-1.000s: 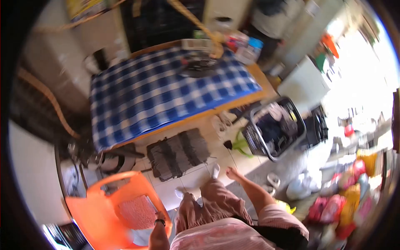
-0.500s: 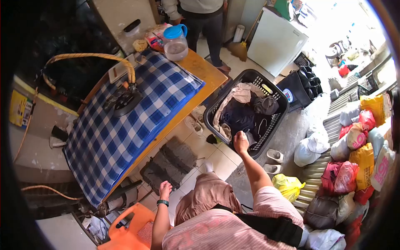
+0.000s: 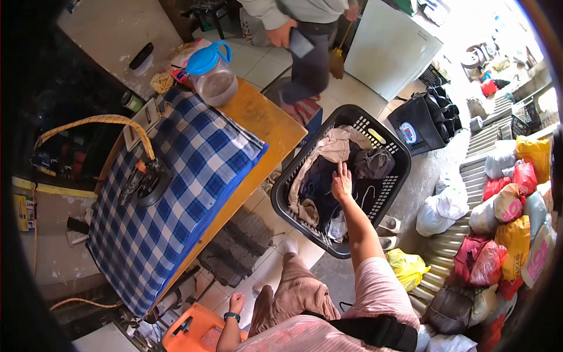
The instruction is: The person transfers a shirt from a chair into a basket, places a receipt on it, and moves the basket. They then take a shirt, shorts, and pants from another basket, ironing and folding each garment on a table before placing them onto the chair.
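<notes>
My right hand (image 3: 342, 182) reaches into a black plastic laundry basket (image 3: 281, 205), its fingers stretched out over dark clothes (image 3: 316, 186). Around it lie a beige garment (image 3: 333, 145), a grey bundled cloth (image 3: 374, 164) and a white hanger hook. Low beside my body, away from the basket, my left hand (image 3: 236, 303) is loosely curled with nothing showing in it; a dark band circles that wrist. To the left, an iron (image 3: 153, 186) with an orange braided cord rests on a blue checked cloth (image 3: 193, 158) over a wooden table (image 3: 264, 120).
On the table's far end stands a water pitcher (image 3: 216, 82) with a blue lid. A person (image 3: 311, 56) holding a phone is beyond it. Plastic bags (image 3: 481, 217) line the right side. A black bag (image 3: 417, 120), slippers (image 3: 388, 232) and an orange chair (image 3: 193, 328) are nearby.
My right hand has moved from the basket's near rim in over the clothes. My left hand has dropped lower and its fingers have curled in. The other person has come closer.
</notes>
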{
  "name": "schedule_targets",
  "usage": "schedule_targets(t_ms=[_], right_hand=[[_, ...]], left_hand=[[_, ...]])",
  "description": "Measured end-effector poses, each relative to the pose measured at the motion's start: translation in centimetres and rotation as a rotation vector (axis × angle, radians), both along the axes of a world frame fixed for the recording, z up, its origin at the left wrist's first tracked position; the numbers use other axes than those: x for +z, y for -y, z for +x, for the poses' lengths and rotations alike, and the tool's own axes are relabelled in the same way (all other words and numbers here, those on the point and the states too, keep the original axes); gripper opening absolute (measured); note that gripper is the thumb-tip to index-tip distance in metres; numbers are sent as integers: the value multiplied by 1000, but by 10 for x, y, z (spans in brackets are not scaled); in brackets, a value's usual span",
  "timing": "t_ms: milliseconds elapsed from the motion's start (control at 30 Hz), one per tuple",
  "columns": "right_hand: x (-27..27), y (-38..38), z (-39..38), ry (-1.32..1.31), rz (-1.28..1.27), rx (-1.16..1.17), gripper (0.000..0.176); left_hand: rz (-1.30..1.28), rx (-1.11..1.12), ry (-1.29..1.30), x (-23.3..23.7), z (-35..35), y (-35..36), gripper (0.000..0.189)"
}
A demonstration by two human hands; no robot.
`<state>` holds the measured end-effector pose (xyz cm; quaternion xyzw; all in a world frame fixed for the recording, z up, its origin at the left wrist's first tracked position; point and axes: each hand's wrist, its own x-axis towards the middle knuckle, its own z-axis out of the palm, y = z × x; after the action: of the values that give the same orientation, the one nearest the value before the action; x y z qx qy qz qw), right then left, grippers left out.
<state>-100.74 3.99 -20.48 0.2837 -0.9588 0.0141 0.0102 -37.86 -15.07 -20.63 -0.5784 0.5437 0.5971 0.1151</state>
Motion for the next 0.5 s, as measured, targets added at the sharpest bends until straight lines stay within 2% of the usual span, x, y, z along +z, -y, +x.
schedule_targets(t_ms=[33,133,167,200,267,333,367,400,433,500], right_hand=[[-9,3,-14,-133,44,61,32],[-71,2,-54,-102,98,133,38],[-63,8,-62,208,139,85,34],[-57,13,-59,211,140,85,34],[-39,27,-49,934,-3,-259,31],[-26,25,-10,723,29,-292,30],[-2,11,19,375,136,-31,29],[-23,-10,42,-19,5,88,25],[-46,-26,49,103,89,81,23],[-34,-35,53,322,222,117,20]], left_hand=[[26,36,56,1,-1,4,28],[6,21,32,3,-17,14,24],[38,45,11,4,-25,17,22],[38,45,14,3,-35,18,22],[-26,12,-65,4,-57,21,23],[-14,-22,-81,9,-82,24,25],[-52,-87,-107,12,-93,26,26],[-88,-153,-129,16,-99,26,28],[-86,-154,-124,22,-105,27,28],[-88,-197,-132,30,-113,27,29]])
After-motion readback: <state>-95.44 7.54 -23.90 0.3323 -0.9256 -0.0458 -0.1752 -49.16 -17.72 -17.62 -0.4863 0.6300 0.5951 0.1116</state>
